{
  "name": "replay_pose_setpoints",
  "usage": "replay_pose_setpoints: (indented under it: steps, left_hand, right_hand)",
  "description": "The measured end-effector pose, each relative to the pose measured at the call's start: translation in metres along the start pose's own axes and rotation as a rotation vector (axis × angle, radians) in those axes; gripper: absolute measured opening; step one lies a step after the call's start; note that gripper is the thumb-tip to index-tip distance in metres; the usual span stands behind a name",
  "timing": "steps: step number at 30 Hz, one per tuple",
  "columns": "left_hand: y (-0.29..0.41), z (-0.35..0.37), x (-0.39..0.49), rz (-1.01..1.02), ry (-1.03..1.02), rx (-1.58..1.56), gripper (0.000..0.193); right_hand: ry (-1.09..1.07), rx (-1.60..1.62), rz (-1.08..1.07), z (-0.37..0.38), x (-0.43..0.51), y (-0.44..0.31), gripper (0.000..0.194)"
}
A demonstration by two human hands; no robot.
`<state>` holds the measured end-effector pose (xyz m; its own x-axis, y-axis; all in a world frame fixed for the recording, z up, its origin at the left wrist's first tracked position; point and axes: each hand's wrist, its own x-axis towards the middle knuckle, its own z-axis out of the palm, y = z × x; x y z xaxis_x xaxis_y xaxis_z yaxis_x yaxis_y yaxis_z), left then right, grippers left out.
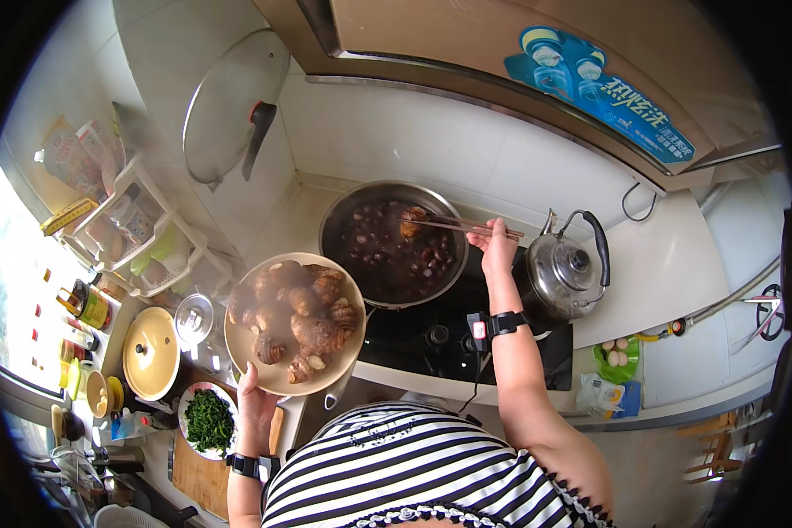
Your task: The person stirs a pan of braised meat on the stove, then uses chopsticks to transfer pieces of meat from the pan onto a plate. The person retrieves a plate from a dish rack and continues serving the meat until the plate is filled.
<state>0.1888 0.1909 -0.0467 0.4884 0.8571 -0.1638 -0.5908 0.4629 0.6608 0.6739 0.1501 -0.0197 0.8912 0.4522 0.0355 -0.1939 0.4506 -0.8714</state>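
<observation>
My left hand (256, 396) grips the rim of a round beige plate (237, 330) heaped with several brown, ringed taro corms (320, 330), some with pale cut ends. The plate is held beside a wide steel pan (463, 264) on the cooktop. Dark liquid with several rounded, reddish-brown pieces (369, 247) fills the pan, and steam blurs the view. My right hand (495, 245) holds a pair of wooden chopsticks (459, 223). Their tips are at one taro corm (412, 222) in or just over the liquid; I cannot tell which.
A metal kettle (561, 274) stands right of the pan. A glass lid (237, 105) leans or hangs at the wall. Left are a yellow lidded pot (150, 353), chopped greens (208, 422) and a cutting board (201, 478). Eggs sit in a green bowl (624, 371). The range hood (468, 53) overhangs.
</observation>
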Motion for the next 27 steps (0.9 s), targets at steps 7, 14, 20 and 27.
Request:
replay_pose_setpoints:
  steps: [7, 14, 20, 27]
  left_hand:
    - [-0.008, 0.003, 0.008, -0.038, -0.015, 0.006, 0.054]
    - [-0.014, 0.002, 0.014, -0.068, -0.018, 0.006, 0.05]
    - [-0.021, -0.006, 0.02, -0.105, -0.081, 0.051, 0.056]
    - [-0.024, 0.002, 0.022, -0.147, -0.141, 0.017, 0.055]
  right_hand:
    - [0.068, -0.054, -0.016, -0.034, -0.016, -0.019, 0.025]
    - [0.11, -0.044, -0.091, -0.054, -0.032, -0.032, 0.026]
    - [0.1, -0.041, -0.089, -0.06, -0.038, -0.026, 0.027]
    - [0.12, -0.09, -0.083, -0.068, -0.041, -0.03, 0.027]
